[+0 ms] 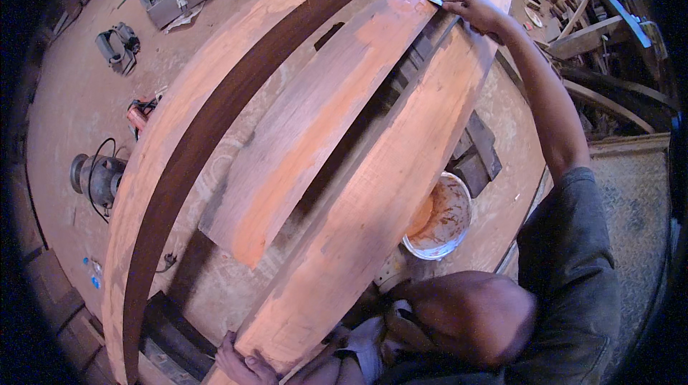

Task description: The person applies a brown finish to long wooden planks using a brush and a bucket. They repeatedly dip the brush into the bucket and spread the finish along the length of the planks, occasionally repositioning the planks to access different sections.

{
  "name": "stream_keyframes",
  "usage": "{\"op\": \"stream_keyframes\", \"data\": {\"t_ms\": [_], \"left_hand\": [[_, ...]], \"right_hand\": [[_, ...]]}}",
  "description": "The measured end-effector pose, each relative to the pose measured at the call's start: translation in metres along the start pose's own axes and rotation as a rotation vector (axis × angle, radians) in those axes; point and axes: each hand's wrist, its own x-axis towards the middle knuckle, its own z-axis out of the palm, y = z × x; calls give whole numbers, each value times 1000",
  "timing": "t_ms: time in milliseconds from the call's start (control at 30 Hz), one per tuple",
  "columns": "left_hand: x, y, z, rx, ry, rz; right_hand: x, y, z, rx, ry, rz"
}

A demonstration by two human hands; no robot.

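Note:
My right hand (469,12) reaches to the far end of the middle wooden board (315,134) and is closed on a small putty knife (435,1). Its blade touches the board beside a wet, pinkish-orange patch of filler paste (407,2). Orange paste is smeared along much of this board. Down at the near end, my left hand (244,363) rests on the right-hand board (365,220), its fingers apart over the edge. A white bucket (459,231) with orange-brown paste inside stands right of that board, near my knee.
A long curved board (179,98) stands at the left. On the floor beyond are a power tool (99,178) with a cord, a red tool (137,116), a dark object (118,48) and a wooden box of gear (183,1). Timber scraps (588,41) pile up at the far right.

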Motion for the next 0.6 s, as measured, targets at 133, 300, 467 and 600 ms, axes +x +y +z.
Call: {"op": "stream_keyframes", "data": {"t_ms": [133,300,467,600], "left_hand": [[-3,0,-11,37,-14,-45],[-1,-8,-3,0,10,-7],[-7,-17,-4,17,-47,-78],[1,-14,-7,-4,-43,-62]], "right_hand": [[-1,-45,-16,-121,-371,267],[42,-27,-46,-228,-295,242],[65,-43,-20,-325,-368,353],[76,-82,-15,-793,-644,339]]}}
